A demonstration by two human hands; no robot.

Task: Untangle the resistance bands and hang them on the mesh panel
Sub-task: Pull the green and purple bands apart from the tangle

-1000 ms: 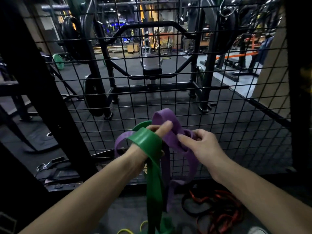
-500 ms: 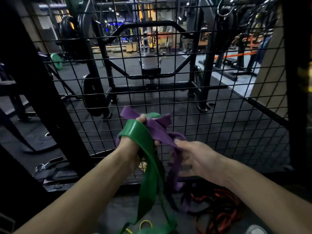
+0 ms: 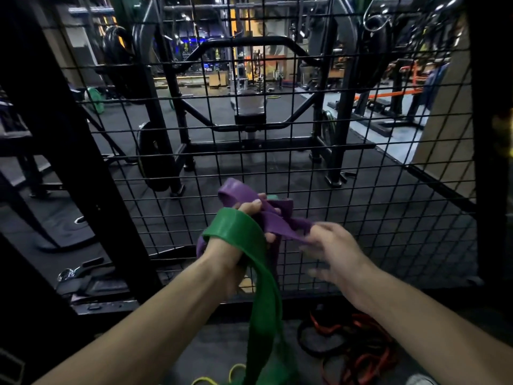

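Drawn rightward, right hand (image 3: pixel 337 252) pinches flat purple rubber band (image 3: pixel 280 222); left hand (image 3: pixel 236 245) clamps wide green rubber band (image 3: pixel 261 287). Purple could snap loose or knot tighter.

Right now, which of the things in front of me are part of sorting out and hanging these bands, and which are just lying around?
Part of the job:
- green band, looped over the left hand
- purple band, pulled by the right hand
- mesh panel
- red and black bands and a yellow band on the floor

Lying about:
- weight plate
- bench rack
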